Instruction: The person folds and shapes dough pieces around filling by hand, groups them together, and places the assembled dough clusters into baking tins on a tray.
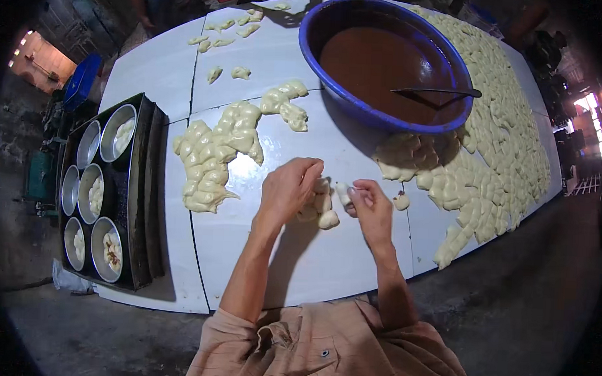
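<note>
In the middle of the white table my left hand (291,187) curls, fingers together, against a small clump of pale dough pieces (324,204); its fingertips are partly hidden. Close beside it, my right hand (372,210) is closed in a pinch on a small dough piece (343,194). One separate dough lump (401,202) lies just right of that hand, with a brown spot on it. Farther left spreads a joined patch of glossy dough pieces (211,157).
A large blue basin (319,74) of brown liquid stands at the back, a dark-handled utensil (446,92) resting in it. Many dough pieces (504,150) cover the right side. At left, a black tray (142,201) holds several round metal tins (97,236), most containing dough. Other people stand beyond the far edge.
</note>
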`<state>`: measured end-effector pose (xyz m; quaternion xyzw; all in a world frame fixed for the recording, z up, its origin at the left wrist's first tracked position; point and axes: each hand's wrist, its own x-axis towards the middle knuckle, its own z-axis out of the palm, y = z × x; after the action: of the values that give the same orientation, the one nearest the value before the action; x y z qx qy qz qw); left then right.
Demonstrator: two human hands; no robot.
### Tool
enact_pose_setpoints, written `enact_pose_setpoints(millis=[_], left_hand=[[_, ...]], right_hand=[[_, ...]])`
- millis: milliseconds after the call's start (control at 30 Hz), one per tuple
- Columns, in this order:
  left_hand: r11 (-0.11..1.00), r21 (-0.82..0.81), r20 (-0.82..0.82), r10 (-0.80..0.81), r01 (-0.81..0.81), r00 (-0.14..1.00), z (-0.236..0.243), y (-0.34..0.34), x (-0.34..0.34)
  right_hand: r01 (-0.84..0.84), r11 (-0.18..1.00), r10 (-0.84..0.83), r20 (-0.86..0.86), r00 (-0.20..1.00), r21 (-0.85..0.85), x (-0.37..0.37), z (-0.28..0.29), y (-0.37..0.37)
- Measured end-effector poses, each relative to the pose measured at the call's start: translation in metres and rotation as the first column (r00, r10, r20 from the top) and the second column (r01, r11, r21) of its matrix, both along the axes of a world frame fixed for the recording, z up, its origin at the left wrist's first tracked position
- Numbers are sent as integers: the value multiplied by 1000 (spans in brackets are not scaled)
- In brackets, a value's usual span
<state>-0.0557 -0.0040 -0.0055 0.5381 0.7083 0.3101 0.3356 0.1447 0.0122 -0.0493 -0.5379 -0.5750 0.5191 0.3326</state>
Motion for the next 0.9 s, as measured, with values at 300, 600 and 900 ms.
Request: enact_pose_setpoints(millis=[300, 600, 900], left_hand=[[937, -218, -42, -287, 272, 957, -21, 12, -13], [970, -31, -115, -244, 242, 963, -16, -19, -34], [961, -172, -217, -249, 214, 944, -5, -47, 2]], right_hand=[[-75, 990, 32, 336, 941, 118, -12, -7, -12], [-75, 997, 52, 455, 889, 33, -8, 21, -14], [-202, 969, 236, 295, 926, -141, -11, 23, -15]])
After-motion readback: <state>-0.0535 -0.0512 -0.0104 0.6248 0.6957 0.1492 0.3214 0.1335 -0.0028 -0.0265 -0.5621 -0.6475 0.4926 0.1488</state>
